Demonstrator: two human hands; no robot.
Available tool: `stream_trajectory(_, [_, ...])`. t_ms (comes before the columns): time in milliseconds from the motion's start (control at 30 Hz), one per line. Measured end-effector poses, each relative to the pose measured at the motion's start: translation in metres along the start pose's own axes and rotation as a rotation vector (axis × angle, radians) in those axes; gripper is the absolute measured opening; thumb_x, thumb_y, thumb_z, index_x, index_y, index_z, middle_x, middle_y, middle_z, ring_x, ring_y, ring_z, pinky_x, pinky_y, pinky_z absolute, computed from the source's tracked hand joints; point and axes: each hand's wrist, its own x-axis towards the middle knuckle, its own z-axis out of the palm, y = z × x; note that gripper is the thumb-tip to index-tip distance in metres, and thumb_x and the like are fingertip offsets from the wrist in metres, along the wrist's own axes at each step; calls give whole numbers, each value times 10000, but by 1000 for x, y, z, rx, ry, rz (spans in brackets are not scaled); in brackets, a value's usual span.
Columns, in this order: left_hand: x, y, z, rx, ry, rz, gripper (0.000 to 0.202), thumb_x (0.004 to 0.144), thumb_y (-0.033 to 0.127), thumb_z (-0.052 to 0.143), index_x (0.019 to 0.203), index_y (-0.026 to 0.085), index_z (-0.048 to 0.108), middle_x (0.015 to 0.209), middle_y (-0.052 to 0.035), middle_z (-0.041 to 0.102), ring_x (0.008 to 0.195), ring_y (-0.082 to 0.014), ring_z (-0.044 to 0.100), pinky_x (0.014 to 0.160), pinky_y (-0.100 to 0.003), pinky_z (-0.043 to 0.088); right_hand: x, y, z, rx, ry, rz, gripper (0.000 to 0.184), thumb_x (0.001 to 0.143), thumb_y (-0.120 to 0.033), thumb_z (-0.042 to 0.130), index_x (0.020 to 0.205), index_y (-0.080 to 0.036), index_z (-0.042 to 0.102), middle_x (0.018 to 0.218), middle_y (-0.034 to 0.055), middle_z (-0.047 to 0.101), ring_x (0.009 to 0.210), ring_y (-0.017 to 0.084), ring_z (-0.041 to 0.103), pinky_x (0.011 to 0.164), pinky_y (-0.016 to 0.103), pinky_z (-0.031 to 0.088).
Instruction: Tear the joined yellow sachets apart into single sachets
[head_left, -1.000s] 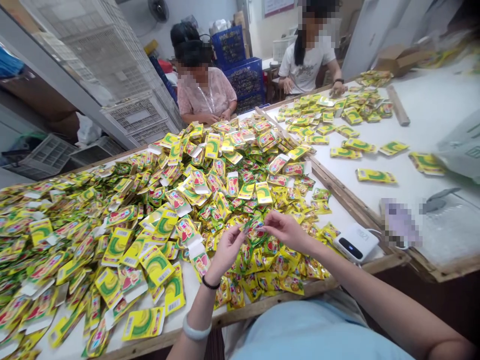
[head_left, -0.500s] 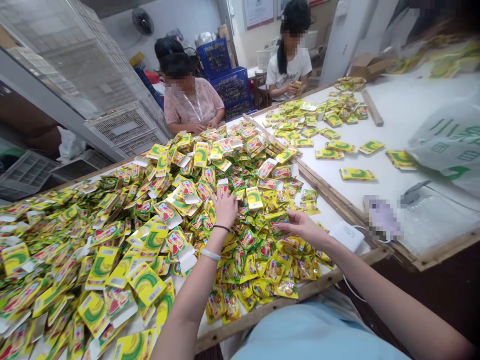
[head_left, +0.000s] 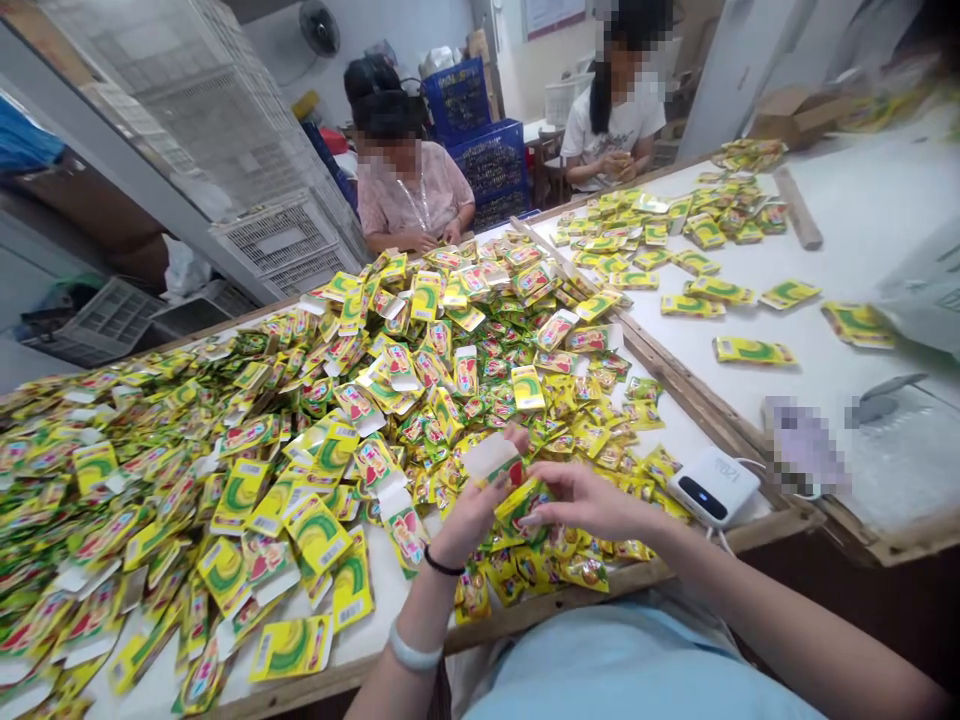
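My left hand (head_left: pixel 469 515), with a black band and a pale bracelet on the wrist, grips a small carton (head_left: pixel 489 458) whose white end flap stands up. Close beside it, my right hand (head_left: pixel 589 497) pinches a green and yellow sachet (head_left: pixel 517 505) between thumb and fingers, near the carton's end. Whether the sachet touches the carton I cannot tell. Under both hands lies a heap of shiny yellow and green sachets (head_left: pixel 592 435). Many flat yellow cartons (head_left: pixel 319 530), some with open flaps, cover the table to the left.
A wooden strip (head_left: pixel 675 385) divides the white table. Right of it lie filled-looking yellow cartons (head_left: pixel 754 351), a blurred purple object (head_left: pixel 806 445) and a plastic bag (head_left: pixel 926 290). A white power bank (head_left: pixel 716 485) sits near the front edge. Two people (head_left: pixel 412 190) work across the table.
My left hand has come back toward me from the heap, now with a carton. My right hand has moved slightly nearer and lower, bringing a sachet beside it. The view has shifted a little.
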Motion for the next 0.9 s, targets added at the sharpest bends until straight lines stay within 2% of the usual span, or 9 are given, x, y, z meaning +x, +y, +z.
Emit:
stream_trajectory(100, [-4, -13, 9, -140, 50, -120, 427, 852, 413, 456, 1204, 184, 532, 1255, -102, 546, 1179, -243, 486, 1019, -393, 356, -8, -4, -4, -48, 160, -50, 266, 755, -315, 658, 989, -192, 631, 1091, 56, 562, 814, 147, 612, 616, 233, 551])
stream_trajectory(200, [-3, -14, 12, -73, 186, -136, 305, 769, 365, 591, 1006, 175, 617, 1024, -66, 658, 1011, -219, 580, 942, -344, 415, -9, -18, -15, -42, 434, -149, 241, 772, -315, 642, 980, -197, 613, 920, 37, 581, 710, 126, 595, 551, 222, 541])
stream_trajectory(300, [-1, -8, 19, -2, 115, -231, 292, 669, 354, 694, 859, 147, 614, 773, -34, 655, 742, -178, 604, 755, -305, 484, 1, -31, -17, -68, 570, -288, 240, 783, -297, 637, 1001, -221, 568, 818, 13, 589, 674, 121, 577, 542, 220, 521])
stream_trajectory(367, [-2, -2, 24, -22, 53, -283, 309, 628, 364, 723, 800, 144, 591, 674, -7, 611, 602, -138, 555, 621, -271, 476, 8, -35, -13, -182, 559, -394, 198, 791, -271, 630, 972, -226, 565, 861, 17, 588, 761, 135, 579, 649, 253, 521])
stream_trajectory(467, [-5, 6, 27, -24, -13, -297, 264, 630, 337, 718, 732, 141, 573, 611, 12, 565, 555, -112, 508, 570, -242, 444, 10, -36, -10, -473, 426, -467, 101, 831, -228, 575, 927, -207, 594, 880, 32, 579, 839, 152, 560, 740, 283, 481])
stream_trajectory(600, [-7, 9, 23, 91, -102, -265, 277, 624, 252, 718, 850, 148, 595, 732, -2, 605, 652, -130, 538, 636, -245, 453, 1, -40, -11, -818, 139, -291, 180, 862, -181, 517, 1007, -219, 616, 865, 30, 582, 804, 144, 560, 712, 263, 444])
stream_trajectory(667, [-7, 4, 22, 130, -90, -250, 317, 604, 221, 726, 880, 156, 586, 776, -2, 606, 686, -135, 543, 654, -245, 458, -4, -43, -11, -927, 64, -207, 223, 863, -158, 496, 1041, -229, 611, 891, 30, 584, 792, 142, 569, 704, 259, 438])
stream_trajectory(767, [-8, -1, 22, 123, -121, -302, 294, 619, 238, 719, 859, 150, 573, 707, 10, 576, 631, -120, 529, 604, -234, 451, -8, -46, -13, -910, 29, -170, 234, 855, -152, 497, 1059, -224, 587, 950, 39, 592, 847, 151, 577, 739, 263, 442])
stream_trajectory(900, [-10, 2, 20, 50, -213, -398, 277, 647, 294, 717, 824, 140, 569, 654, 10, 560, 565, -101, 510, 557, -225, 434, -11, -40, -18, -725, 165, -172, 114, 851, -216, 532, 953, -194, 578, 853, 26, 615, 726, 131, 570, 645, 238, 445])
